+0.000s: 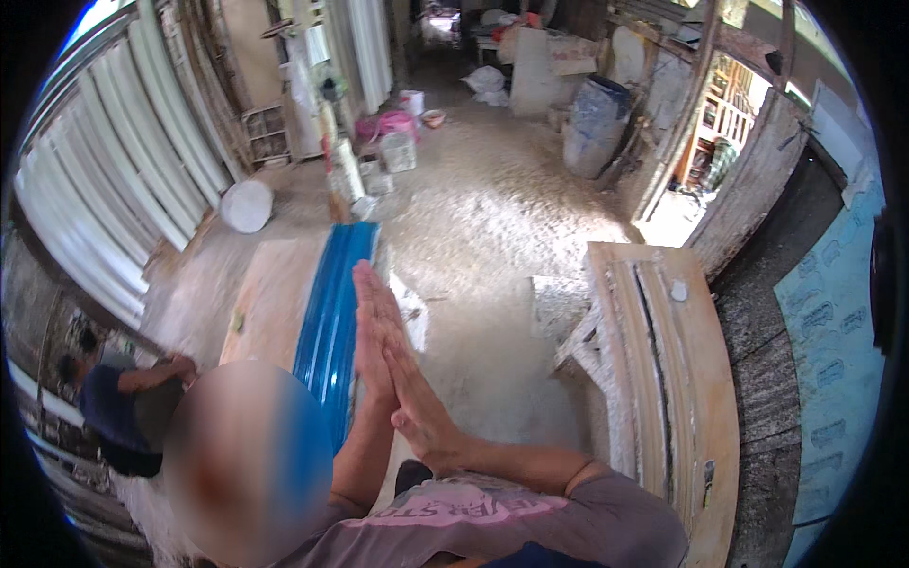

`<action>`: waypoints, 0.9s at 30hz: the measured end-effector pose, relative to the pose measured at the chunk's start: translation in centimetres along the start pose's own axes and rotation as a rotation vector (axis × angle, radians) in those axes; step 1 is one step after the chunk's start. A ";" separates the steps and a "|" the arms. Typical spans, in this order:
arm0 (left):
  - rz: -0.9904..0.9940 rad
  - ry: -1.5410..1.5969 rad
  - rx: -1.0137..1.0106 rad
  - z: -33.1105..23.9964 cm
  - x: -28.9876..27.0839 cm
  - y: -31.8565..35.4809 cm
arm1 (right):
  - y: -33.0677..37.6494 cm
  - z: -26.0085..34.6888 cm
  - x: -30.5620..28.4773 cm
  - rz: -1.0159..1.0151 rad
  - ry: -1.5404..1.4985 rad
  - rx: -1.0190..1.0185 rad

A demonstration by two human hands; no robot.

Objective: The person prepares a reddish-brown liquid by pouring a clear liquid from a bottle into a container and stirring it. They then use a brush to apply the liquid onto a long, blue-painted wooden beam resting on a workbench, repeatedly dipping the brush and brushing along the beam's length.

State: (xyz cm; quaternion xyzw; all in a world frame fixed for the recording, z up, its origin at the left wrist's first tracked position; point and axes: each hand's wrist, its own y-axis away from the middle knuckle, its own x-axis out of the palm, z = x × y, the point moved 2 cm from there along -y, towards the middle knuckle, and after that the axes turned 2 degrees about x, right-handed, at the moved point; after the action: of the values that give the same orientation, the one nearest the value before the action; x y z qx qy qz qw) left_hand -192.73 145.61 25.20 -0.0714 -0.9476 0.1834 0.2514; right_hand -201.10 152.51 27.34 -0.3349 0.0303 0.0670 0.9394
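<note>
Palm to palm, my left hand [371, 346] and my right hand [419, 412] press together in front of my chest. The fingers of both are stretched out straight, pointing away from me, and no object shows between them. Just left of my hands lies a long glossy blue ribbed piece [333, 303], along the edge of a pale wooden board [265, 293]. To my right, long pale mouldings [653, 360] with dark gaps between them lie on another wooden board [708, 379]; a small white piece [679, 291] sits at its far end.
A person in dark clothes [123, 402] is at the far left. A blurred round patch covers the lower left. Ahead stand a large stained blue drum [597, 128], a white bucket [398, 151] and a pink container [390, 125]. A white round lid-like thing [248, 206] leans near corrugated sheets [114, 142].
</note>
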 end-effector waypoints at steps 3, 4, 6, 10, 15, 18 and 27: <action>0.081 -0.035 -0.144 4.9 5.1 -1.4 | -5.8 -2.8 -6.2 -0.206 -0.083 0.053; 0.108 -0.049 -0.208 6.3 6.7 -1.9 | -7.5 -6.2 -9.4 -0.214 -0.046 0.062; 0.118 -0.042 -0.159 9.3 7.9 -7.7 | -9.0 -10.4 -12.0 -0.260 0.154 0.100; 0.156 0.082 -0.392 16.6 6.1 -20.5 | -12.6 -18.3 -14.6 -0.244 0.104 0.358; -0.012 0.693 -0.548 24.4 5.7 -36.9 | -25.1 -31.5 -23.1 -0.244 -0.195 0.706; 0.033 0.971 -0.582 31.0 2.8 -46.9 | -33.6 -35.2 -27.2 -0.273 0.097 0.819; 0.247 0.226 -0.527 40.0 10.2 -65.1 | -52.4 -49.4 -35.3 -0.245 0.442 0.354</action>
State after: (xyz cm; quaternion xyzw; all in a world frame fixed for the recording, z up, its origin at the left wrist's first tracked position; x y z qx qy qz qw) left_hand -224.49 75.44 22.47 -0.2689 -0.9128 -0.0486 0.3036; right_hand -228.91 77.35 25.43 -0.1736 0.2044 -0.1278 0.9549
